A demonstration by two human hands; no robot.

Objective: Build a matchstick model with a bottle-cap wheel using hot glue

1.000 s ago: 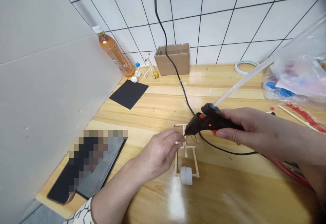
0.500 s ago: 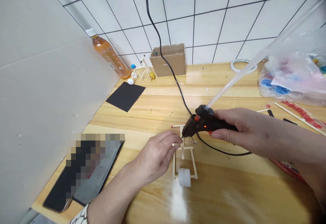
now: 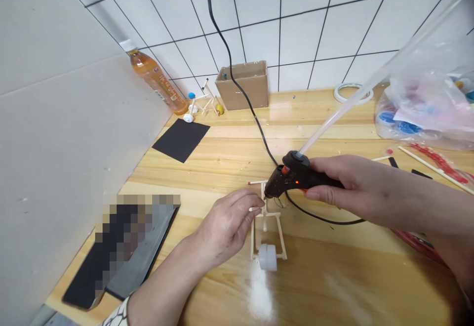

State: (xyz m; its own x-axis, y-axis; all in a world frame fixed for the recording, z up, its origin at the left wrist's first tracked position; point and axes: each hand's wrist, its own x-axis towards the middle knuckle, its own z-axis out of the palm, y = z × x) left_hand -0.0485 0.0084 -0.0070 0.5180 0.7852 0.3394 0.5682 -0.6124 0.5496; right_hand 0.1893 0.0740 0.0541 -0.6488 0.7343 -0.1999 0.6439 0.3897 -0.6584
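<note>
My right hand (image 3: 344,183) grips a black hot glue gun (image 3: 287,178) with a small red light lit and a long clear glue stick (image 3: 329,124) rising from its back. The gun's nozzle points down at a small frame of pale wooden sticks (image 3: 282,237), which lies on the table with a white wheel (image 3: 268,257) at its near end. My left hand (image 3: 231,222) is closed in a pinch on the frame's upper part, right beside the nozzle. Its fingertips partly hide the joint there.
A black cord (image 3: 255,113) runs from the gun up past a cardboard box (image 3: 244,89). Behind are a drink bottle (image 3: 159,81), a small stick model (image 3: 205,101), black card (image 3: 181,141) and a tape roll (image 3: 338,94). A plastic bag (image 3: 425,103) lies right; a phone-like device (image 3: 159,237) lies left.
Both hands, the glue gun and the stick frame hold nearly the same place. The whole view has shifted very slightly.
</note>
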